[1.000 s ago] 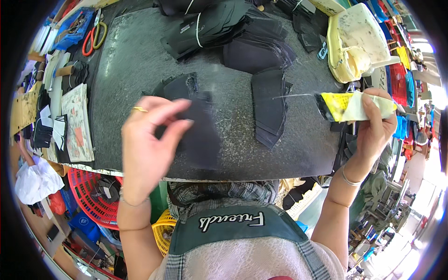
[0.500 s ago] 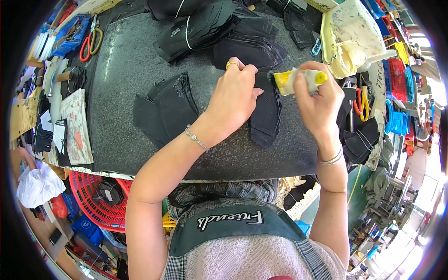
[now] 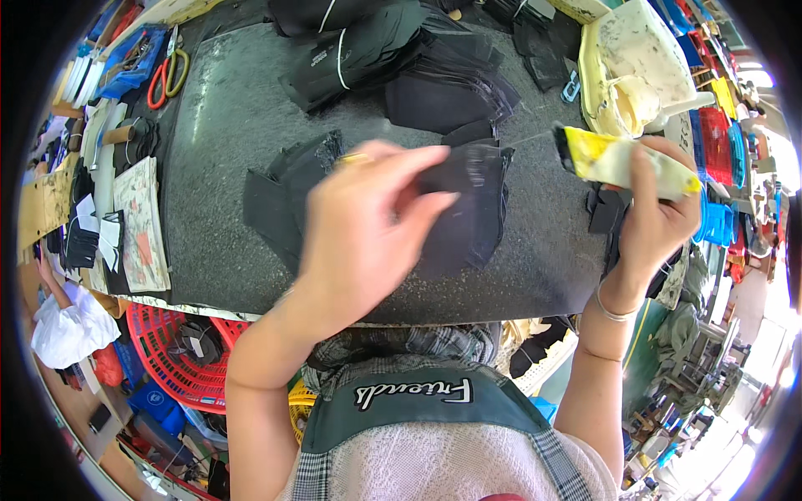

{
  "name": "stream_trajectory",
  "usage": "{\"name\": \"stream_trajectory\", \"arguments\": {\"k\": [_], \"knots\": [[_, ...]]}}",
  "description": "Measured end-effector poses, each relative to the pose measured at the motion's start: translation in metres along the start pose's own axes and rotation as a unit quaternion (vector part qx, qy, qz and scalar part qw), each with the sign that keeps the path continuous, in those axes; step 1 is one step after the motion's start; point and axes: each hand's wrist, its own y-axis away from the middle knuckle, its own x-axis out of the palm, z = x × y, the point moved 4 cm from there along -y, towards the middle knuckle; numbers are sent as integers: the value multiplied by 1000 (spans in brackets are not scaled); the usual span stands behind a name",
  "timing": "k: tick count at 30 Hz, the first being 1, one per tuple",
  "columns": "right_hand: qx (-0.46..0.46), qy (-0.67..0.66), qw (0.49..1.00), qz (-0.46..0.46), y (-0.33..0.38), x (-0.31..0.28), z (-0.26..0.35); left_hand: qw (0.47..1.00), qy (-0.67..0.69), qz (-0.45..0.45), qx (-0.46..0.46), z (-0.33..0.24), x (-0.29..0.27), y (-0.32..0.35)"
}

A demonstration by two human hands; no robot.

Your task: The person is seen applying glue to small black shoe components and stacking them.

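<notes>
My right hand (image 3: 660, 192) grips a short brush (image 3: 622, 160) with a yellow and white handle and dark bristles, raised at the right of the black work surface. From its bristles a thin clear strand, like glue, stretches left to the stack of black cut pieces (image 3: 472, 221) at the middle. My left hand (image 3: 363, 221), smeared by motion, is over the surface just left of that stack, thumb and forefinger apart. Its other fingers are partly hidden. Behind it lies a fanned pile of black pieces (image 3: 276, 200), partly covered by the hand.
Bundled black pieces (image 3: 359, 54) tied with white bands lie at the far side. A smeared white container (image 3: 643, 50) with a cream cup (image 3: 631, 104) stands far right. Scissors (image 3: 171, 77) lie far left. A red basket (image 3: 171, 359) sits below the table's near left edge.
My right hand has drawn the brush right, away from the stack, trailing a thin strand. My left hand has come off the pieces, moving left and nearer, its fingers spreading.
</notes>
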Motion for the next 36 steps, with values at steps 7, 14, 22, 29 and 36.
{"name": "stream_trajectory", "arguments": {"k": [7,14,22,29,36], "knots": [[70,-29,997,34,11,-7,-19,956,-286,-20,59,18,-28,12],[43,-79,993,75,7,29,-14,991,-105,-4,78,37,80,-33],[67,-70,994,47,7,6,-17,998,-64,12,17,41,81,-20],[92,-99,990,46,16,-4,-18,970,186,12,-157,13,-17,19],[-30,-10,997,73,43,4,25,957,180,83,-212,32,14,22]]}}
